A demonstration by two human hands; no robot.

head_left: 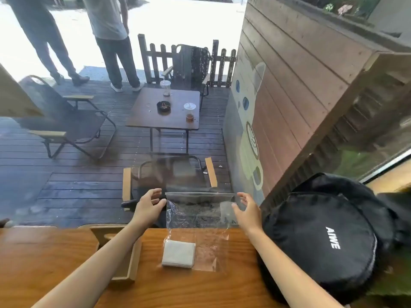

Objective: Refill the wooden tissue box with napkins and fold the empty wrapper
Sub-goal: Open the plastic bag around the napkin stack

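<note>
Standing at a glossy orange-brown wooden counter against a window, the person held a clear plastic wrapper upright by its top edge. The left hand pinched the wrapper's upper left corner between thumb and fingers; the right hand gripped the upper right corner the same way. The wrapper's lower part trailed onto the counter, where a small square stack of white napkins lay inside it, at its lower left. Just left of the stack, partly under the left forearm, sat the light wooden tissue box. A round black fabric bag with white lettering rested at the counter's right end. Beyond the glass lay a dark plank deck with a brown square table carrying two plastic cups and a black ashtray, folding chairs around it, and two people standing at the far edge.
</note>
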